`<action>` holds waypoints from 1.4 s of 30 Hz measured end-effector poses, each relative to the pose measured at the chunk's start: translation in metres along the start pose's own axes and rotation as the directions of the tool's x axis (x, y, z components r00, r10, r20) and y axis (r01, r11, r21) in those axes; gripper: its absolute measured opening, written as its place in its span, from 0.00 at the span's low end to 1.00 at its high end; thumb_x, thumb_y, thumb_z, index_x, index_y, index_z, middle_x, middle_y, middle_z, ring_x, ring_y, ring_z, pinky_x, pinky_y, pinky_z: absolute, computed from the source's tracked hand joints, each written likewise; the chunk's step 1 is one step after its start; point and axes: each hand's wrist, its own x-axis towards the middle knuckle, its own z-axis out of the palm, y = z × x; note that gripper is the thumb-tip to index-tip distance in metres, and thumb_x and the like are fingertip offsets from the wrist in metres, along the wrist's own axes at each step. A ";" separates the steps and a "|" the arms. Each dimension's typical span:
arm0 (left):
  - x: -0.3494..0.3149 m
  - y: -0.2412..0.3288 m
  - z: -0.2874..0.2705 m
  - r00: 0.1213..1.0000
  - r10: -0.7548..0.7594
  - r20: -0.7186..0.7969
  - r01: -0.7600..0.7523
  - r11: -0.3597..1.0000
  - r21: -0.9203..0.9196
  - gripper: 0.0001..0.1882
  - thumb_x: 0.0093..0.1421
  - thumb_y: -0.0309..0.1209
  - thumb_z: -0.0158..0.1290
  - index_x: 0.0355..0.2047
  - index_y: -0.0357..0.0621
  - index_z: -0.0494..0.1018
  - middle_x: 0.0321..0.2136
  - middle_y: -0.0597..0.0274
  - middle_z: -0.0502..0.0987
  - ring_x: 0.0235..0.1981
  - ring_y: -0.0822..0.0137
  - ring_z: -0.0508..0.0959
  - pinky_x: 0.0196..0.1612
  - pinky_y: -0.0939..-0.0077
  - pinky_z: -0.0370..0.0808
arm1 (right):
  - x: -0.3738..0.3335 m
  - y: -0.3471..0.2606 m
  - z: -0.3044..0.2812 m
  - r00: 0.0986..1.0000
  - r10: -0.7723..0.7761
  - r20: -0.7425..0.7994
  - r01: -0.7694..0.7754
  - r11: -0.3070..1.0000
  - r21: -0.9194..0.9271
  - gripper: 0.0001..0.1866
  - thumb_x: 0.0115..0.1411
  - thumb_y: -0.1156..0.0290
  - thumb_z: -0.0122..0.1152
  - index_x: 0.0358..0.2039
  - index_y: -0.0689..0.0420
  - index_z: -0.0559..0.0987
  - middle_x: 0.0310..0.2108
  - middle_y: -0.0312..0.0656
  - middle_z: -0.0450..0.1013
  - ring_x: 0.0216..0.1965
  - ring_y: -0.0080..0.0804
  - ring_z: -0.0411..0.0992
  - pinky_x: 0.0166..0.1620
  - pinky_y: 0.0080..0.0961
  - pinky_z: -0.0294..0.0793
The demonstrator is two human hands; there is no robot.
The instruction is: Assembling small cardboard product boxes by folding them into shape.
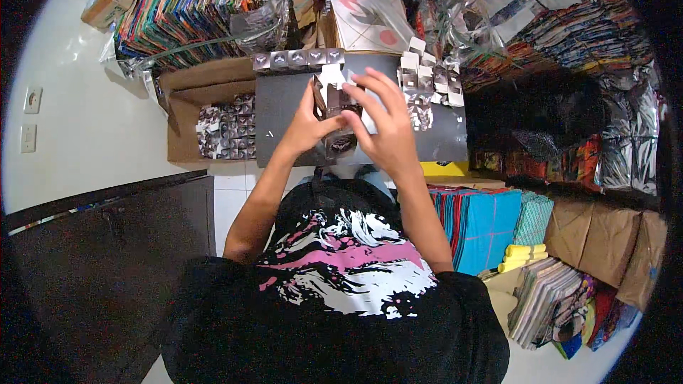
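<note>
Between my hands, above a dark grey tabletop [274,110], stands a small dark carton [340,103] with white flaps raised at its top. My left hand [306,130] is closed on its left side, thumb across the front. My right hand [388,126] is at the right side, thumb and index finger touching the carton near the flaps and the other fingers raised and curved. A row of similar small cartons [299,59] lines the far left edge of the table. To the right, several cartons with open white flaps [423,78] stand grouped together.
A large cardboard box [186,144] at the left holds many small dark cartons [231,128]. Stacks of colourful flat packets [192,11] and plastic-wrapped bundles [491,0] crowd the back. Blue folded goods [491,224] and brown parcels [587,231] lie at the right.
</note>
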 end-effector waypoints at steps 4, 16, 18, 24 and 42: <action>-0.005 0.013 0.003 0.998 -0.054 0.029 0.053 0.998 0.023 0.47 0.54 0.28 0.67 0.69 0.41 0.54 0.57 0.56 0.71 0.58 0.65 0.72 0.62 0.68 0.70 | -0.001 0.000 0.002 0.996 -0.071 0.044 0.073 0.997 -0.031 0.24 0.57 0.68 0.71 0.55 0.53 0.80 0.56 0.43 0.75 0.61 0.46 0.71 0.62 0.46 0.69; -0.014 0.016 -0.008 0.975 0.092 0.200 -0.129 0.975 0.183 0.53 0.57 0.27 0.68 0.69 0.51 0.39 0.54 0.45 0.71 0.53 0.61 0.76 0.57 0.64 0.74 | -0.003 0.010 -0.007 0.981 -0.132 0.140 0.125 0.990 0.059 0.17 0.57 0.69 0.72 0.47 0.53 0.84 0.48 0.38 0.80 0.51 0.41 0.76 0.53 0.40 0.74; -0.016 0.025 -0.005 0.969 0.065 0.238 -0.112 0.975 0.193 0.52 0.59 0.30 0.67 0.69 0.50 0.37 0.57 0.45 0.70 0.58 0.60 0.73 0.61 0.63 0.71 | -0.003 0.011 -0.008 0.983 -0.115 0.142 0.105 0.992 0.071 0.16 0.56 0.72 0.72 0.46 0.54 0.84 0.47 0.39 0.80 0.49 0.42 0.77 0.52 0.38 0.75; -0.013 0.016 -0.012 0.956 0.160 0.247 -0.240 0.909 0.340 0.51 0.56 0.34 0.71 0.67 0.49 0.43 0.50 0.50 0.69 0.51 0.63 0.73 0.56 0.65 0.72 | -0.005 0.004 -0.012 0.991 -0.061 0.123 0.051 0.995 0.085 0.15 0.54 0.76 0.73 0.44 0.56 0.85 0.45 0.40 0.82 0.44 0.42 0.78 0.50 0.36 0.78; -0.022 0.027 -0.016 0.948 0.220 0.230 -0.301 0.852 0.429 0.44 0.52 0.36 0.74 0.59 0.48 0.54 0.51 0.51 0.68 0.53 0.59 0.73 0.58 0.62 0.71 | -0.015 -0.005 -0.015 0.931 0.052 0.362 -0.050 0.999 -0.014 0.11 0.62 0.59 0.68 0.42 0.45 0.88 0.43 0.34 0.82 0.65 0.41 0.66 0.67 0.63 0.53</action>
